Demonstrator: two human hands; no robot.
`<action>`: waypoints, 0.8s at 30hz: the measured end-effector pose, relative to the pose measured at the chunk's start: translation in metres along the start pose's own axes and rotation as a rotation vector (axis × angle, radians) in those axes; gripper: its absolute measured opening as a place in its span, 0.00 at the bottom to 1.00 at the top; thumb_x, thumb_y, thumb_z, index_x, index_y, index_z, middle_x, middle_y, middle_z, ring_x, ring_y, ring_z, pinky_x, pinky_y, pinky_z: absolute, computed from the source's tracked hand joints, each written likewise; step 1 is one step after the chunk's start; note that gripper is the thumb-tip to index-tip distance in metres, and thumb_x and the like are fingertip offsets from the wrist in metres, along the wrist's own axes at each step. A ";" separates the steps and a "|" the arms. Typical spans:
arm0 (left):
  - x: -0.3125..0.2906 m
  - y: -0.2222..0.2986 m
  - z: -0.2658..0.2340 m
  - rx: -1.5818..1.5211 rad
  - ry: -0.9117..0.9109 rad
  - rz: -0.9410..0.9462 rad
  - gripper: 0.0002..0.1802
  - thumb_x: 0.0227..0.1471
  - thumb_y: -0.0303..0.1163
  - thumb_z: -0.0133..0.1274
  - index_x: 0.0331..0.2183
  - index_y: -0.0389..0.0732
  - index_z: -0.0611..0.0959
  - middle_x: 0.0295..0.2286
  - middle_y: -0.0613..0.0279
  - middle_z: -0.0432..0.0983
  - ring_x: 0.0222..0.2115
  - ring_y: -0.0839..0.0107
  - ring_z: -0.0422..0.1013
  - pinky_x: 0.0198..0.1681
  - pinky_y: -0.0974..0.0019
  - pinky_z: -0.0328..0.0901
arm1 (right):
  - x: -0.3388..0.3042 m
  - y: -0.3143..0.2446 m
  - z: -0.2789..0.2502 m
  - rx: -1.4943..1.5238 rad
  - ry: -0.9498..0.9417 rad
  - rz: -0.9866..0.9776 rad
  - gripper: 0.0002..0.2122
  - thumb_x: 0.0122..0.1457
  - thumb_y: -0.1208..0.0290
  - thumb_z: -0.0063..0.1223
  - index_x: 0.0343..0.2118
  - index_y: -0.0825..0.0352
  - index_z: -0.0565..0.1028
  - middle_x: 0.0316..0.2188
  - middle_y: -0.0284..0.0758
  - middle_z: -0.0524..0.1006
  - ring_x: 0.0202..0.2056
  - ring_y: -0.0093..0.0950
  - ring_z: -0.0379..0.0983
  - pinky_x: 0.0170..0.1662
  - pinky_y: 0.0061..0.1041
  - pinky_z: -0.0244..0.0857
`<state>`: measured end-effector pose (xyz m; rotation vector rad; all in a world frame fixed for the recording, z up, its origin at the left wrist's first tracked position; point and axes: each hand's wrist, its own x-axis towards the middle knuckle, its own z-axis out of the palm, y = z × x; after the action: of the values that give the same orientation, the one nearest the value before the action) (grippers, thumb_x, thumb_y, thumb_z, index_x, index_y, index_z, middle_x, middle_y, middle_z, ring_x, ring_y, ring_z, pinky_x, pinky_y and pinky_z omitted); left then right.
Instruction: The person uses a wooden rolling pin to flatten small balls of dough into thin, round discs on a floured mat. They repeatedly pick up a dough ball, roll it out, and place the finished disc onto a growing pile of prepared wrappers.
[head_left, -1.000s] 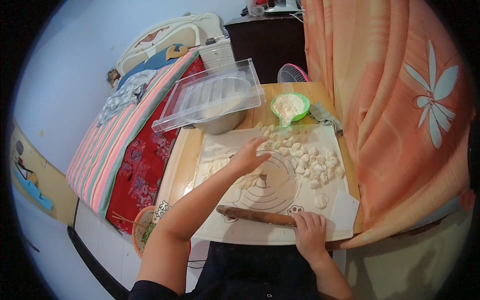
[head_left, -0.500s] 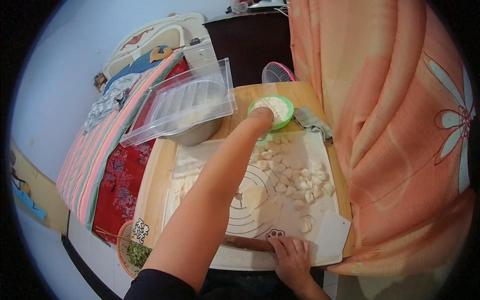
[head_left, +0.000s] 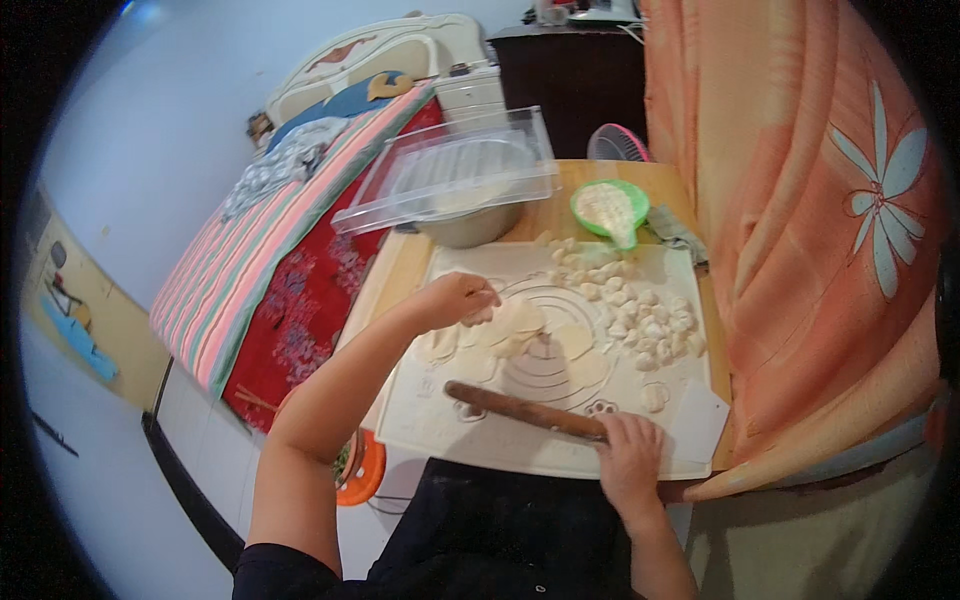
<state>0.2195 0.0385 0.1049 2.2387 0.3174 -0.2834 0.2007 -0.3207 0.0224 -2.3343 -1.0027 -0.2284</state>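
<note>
My right hand (head_left: 632, 460) is wrapped round the right end of a wooden rolling pin (head_left: 520, 408), which lies slanted over the near part of a white mat (head_left: 420, 415). Above the mat's left half hovers my left hand (head_left: 460, 300), fingers curled together; whatever they hold is hidden. Flat round dough wrappers (head_left: 518, 318) lie just right of it, some overlapping. Several small floury dough pieces (head_left: 650, 320) spread over the mat's right side. Behind them stands a green bowl (head_left: 626, 240) with white flour (head_left: 605, 205) in it.
A white scraper (head_left: 697, 425) lies at the mat's right corner. At the back left, a clear plastic bin (head_left: 365, 215) rests across a metal pot (head_left: 470, 228). A cloth (head_left: 678, 232) sits beside the green bowl. An orange curtain (head_left: 770, 250) hangs along the right; a bed (head_left: 240, 290) stands left.
My left hand has come back from the green bowl, leftward and nearer, to above the wrappers. The right hand keeps hold of the rolling pin. The whole view has shifted.
</note>
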 end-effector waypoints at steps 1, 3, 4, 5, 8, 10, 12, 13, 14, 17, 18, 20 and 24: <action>-0.021 -0.010 -0.006 0.021 0.011 -0.054 0.14 0.59 0.36 0.50 0.41 0.38 0.83 0.32 0.61 0.79 0.35 0.73 0.73 0.41 0.67 0.67 | -0.003 -0.002 -0.002 -0.001 0.004 0.013 0.20 0.47 0.75 0.61 0.46 0.63 0.73 0.43 0.34 0.73 0.49 0.36 0.67 0.54 0.38 0.55; -0.048 -0.038 -0.015 0.220 0.028 -0.024 0.16 0.57 0.34 0.51 0.45 0.39 0.81 0.38 0.55 0.79 0.41 0.66 0.73 0.47 0.64 0.66 | -0.011 -0.006 -0.009 -0.005 0.013 0.044 0.22 0.46 0.77 0.63 0.47 0.64 0.73 0.44 0.35 0.73 0.50 0.37 0.66 0.55 0.39 0.54; -0.052 -0.052 -0.018 0.323 0.033 0.000 0.17 0.56 0.33 0.51 0.47 0.39 0.81 0.41 0.51 0.79 0.44 0.62 0.73 0.50 0.62 0.66 | -0.014 -0.006 -0.011 0.016 0.025 0.081 0.22 0.46 0.77 0.63 0.47 0.64 0.73 0.44 0.36 0.73 0.50 0.37 0.65 0.56 0.39 0.54; -0.051 -0.068 -0.022 0.341 -0.011 0.045 0.21 0.54 0.31 0.51 0.51 0.42 0.78 0.48 0.49 0.75 0.51 0.55 0.70 0.56 0.59 0.62 | -0.017 -0.005 -0.013 0.036 0.039 0.122 0.22 0.46 0.77 0.63 0.47 0.64 0.73 0.44 0.36 0.73 0.51 0.38 0.65 0.56 0.39 0.53; -0.020 -0.059 0.000 0.313 0.201 0.119 0.23 0.54 0.32 0.51 0.53 0.42 0.76 0.52 0.49 0.72 0.55 0.56 0.66 0.59 0.59 0.59 | -0.023 0.002 -0.015 0.099 0.082 0.251 0.22 0.47 0.77 0.62 0.47 0.65 0.72 0.45 0.38 0.72 0.51 0.40 0.64 0.57 0.41 0.52; 0.025 -0.064 0.015 0.294 0.307 0.291 0.27 0.55 0.34 0.53 0.56 0.41 0.72 0.56 0.46 0.65 0.57 0.52 0.62 0.61 0.57 0.57 | -0.024 0.005 -0.009 0.126 0.139 0.284 0.22 0.47 0.77 0.62 0.47 0.65 0.72 0.45 0.39 0.72 0.51 0.41 0.63 0.57 0.42 0.51; 0.076 -0.049 0.040 0.244 0.438 0.330 0.28 0.54 0.37 0.55 0.56 0.41 0.72 0.57 0.44 0.63 0.59 0.48 0.59 0.62 0.54 0.55 | -0.030 0.010 -0.004 0.090 0.154 0.313 0.21 0.47 0.78 0.61 0.47 0.66 0.72 0.45 0.40 0.71 0.51 0.42 0.63 0.57 0.42 0.51; 0.104 -0.048 0.052 0.238 0.563 0.385 0.28 0.53 0.38 0.56 0.55 0.41 0.73 0.57 0.44 0.64 0.59 0.47 0.58 0.62 0.52 0.54 | -0.031 0.013 -0.002 0.072 0.161 0.318 0.21 0.47 0.78 0.61 0.47 0.66 0.72 0.45 0.40 0.71 0.51 0.42 0.63 0.57 0.42 0.51; 0.132 -0.042 0.063 0.217 0.609 0.367 0.28 0.54 0.39 0.55 0.54 0.41 0.73 0.56 0.44 0.64 0.59 0.47 0.58 0.63 0.51 0.53 | -0.033 0.013 -0.005 0.070 0.149 0.330 0.21 0.48 0.78 0.60 0.48 0.66 0.71 0.45 0.41 0.71 0.51 0.43 0.63 0.57 0.43 0.51; 0.193 -0.018 0.070 0.246 0.584 0.287 0.26 0.54 0.43 0.53 0.53 0.42 0.75 0.55 0.42 0.66 0.58 0.48 0.59 0.64 0.49 0.49 | -0.039 0.017 -0.015 0.128 0.136 0.357 0.22 0.48 0.76 0.61 0.48 0.67 0.71 0.45 0.42 0.70 0.52 0.44 0.62 0.57 0.44 0.49; 0.202 -0.012 0.069 0.316 0.457 0.231 0.26 0.55 0.44 0.52 0.52 0.42 0.76 0.54 0.41 0.67 0.58 0.48 0.59 0.64 0.49 0.48 | -0.040 0.016 -0.018 0.136 0.137 0.373 0.22 0.48 0.76 0.61 0.48 0.67 0.71 0.45 0.42 0.70 0.52 0.44 0.62 0.57 0.44 0.49; 0.212 -0.006 0.073 0.410 0.335 0.193 0.27 0.56 0.47 0.49 0.53 0.42 0.76 0.52 0.41 0.68 0.58 0.50 0.60 0.63 0.49 0.49 | -0.041 0.016 -0.022 0.154 0.135 0.400 0.22 0.48 0.76 0.61 0.48 0.67 0.71 0.44 0.42 0.70 0.52 0.44 0.62 0.57 0.43 0.49; 0.187 0.004 0.100 0.473 0.324 0.218 0.28 0.57 0.46 0.48 0.54 0.41 0.75 0.46 0.45 0.74 0.52 0.51 0.66 0.56 0.49 0.58 | -0.046 0.021 -0.024 0.137 0.224 0.319 0.21 0.48 0.77 0.61 0.48 0.68 0.71 0.45 0.43 0.70 0.49 0.45 0.63 0.55 0.44 0.52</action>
<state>0.3876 -0.0167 -0.0124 2.7643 0.1838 0.1408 0.1848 -0.3741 0.0156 -2.2449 -0.5132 -0.2770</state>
